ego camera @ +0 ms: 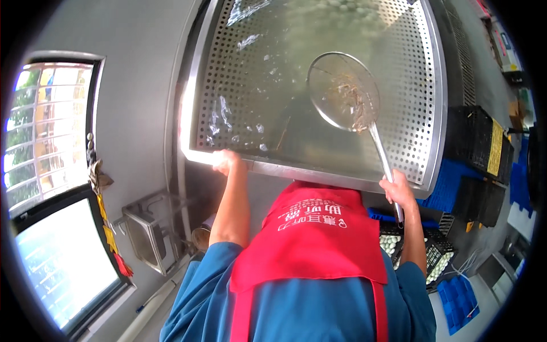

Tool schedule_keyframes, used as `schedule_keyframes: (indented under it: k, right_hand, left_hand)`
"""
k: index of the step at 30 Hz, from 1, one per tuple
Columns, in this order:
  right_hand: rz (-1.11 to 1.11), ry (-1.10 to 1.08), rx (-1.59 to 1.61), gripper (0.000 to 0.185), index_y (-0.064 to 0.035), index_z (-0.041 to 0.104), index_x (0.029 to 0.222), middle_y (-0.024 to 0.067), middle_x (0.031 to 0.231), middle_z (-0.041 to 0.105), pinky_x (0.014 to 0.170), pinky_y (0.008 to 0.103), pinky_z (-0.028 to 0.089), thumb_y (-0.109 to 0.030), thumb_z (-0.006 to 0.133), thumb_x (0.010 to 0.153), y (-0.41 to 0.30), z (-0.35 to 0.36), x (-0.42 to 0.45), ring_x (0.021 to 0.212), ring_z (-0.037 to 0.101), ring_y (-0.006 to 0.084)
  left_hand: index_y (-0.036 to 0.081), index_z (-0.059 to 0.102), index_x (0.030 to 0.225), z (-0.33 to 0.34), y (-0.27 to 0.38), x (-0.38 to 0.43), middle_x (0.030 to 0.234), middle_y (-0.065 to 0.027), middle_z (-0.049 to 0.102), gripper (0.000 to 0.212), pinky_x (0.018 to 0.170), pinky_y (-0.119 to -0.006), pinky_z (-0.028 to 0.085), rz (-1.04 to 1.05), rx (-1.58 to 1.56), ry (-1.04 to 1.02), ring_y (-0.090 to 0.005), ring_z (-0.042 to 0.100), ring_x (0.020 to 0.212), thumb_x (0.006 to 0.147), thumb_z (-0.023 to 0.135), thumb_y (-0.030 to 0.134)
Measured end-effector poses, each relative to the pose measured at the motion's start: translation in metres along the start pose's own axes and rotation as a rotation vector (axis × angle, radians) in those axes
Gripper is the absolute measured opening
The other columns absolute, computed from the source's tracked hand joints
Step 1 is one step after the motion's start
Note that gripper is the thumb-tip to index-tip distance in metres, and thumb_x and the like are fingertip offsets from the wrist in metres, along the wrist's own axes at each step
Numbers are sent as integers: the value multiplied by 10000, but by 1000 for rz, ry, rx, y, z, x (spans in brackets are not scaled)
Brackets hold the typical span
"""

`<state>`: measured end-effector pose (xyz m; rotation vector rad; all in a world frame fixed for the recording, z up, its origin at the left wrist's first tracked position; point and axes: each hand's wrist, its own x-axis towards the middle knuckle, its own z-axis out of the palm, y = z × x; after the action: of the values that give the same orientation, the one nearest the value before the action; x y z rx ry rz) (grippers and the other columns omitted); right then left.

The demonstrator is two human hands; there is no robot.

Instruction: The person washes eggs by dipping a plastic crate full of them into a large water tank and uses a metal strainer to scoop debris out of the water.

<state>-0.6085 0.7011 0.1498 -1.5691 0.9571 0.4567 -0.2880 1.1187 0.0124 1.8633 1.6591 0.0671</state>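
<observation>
A large metal tank [299, 172] with perforated inner walls stands before me, holding murky water. My right hand [397, 188] is closed around the metal handle of a round mesh skimmer [324, 94], whose mesh carries stringy brown debris and lies over the water. On the tank's near rim, towards the left corner, my left hand [226, 161] rests with its fingers curled over the edge. Many pale egg-like rounded things [346, 8] show blurred under the water at the far side. A thin brown strand floats near the front wall. Whether the skimmer touches the water I cannot tell.
Black crates [440, 252] with pale eggs stand at my lower right, near a blue plastic pallet [457, 303]. Dark crates [483, 137] are stacked right of the tank. On the left are a barred window [51, 132] and a small metal basin [145, 239].
</observation>
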Motion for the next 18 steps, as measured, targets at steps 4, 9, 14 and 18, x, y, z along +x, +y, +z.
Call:
schedule_keyframes:
  k: [4, 9, 14, 18]
  right_hand:
    - [31, -119, -89, 147, -38, 523, 853, 34, 595, 531, 369, 295, 408, -83, 662, 865, -11, 21, -2, 417, 520, 126]
    - [78, -398, 176, 147, -34, 531, 874, -2, 586, 475, 358, 260, 349, -95, 662, 901, -10, 52, -4, 395, 444, 88]
    - [322, -702, 669, 134, -71, 530, 886, -56, 593, 380, 382, 239, 278, -124, 633, 953, -7, 60, -3, 422, 373, 44]
    - [239, -674, 756, 114, -48, 575, 973, -65, 610, 384, 390, 245, 291, -147, 631, 963, -17, 42, -21, 430, 373, 52]
  left_hand:
    - [-63, 440, 1240, 12, -9, 24, 1036, -223, 717, 630, 817, -482, 596, -13, 13, 27, -389, 724, 930, 980, 496, 509]
    - [-45, 528, 1155, 16, -6, 31, 981, -194, 737, 525, 768, -481, 606, -34, 12, 51, -385, 735, 841, 978, 532, 449]
    - [-45, 467, 1292, -11, -7, -17, 1102, -208, 699, 668, 848, -491, 591, 34, -125, -126, -374, 711, 973, 894, 640, 463]
    - [-6, 557, 1226, -6, -3, -4, 1025, -158, 717, 611, 766, -407, 597, -102, -19, 29, -281, 721, 936, 880, 684, 482]
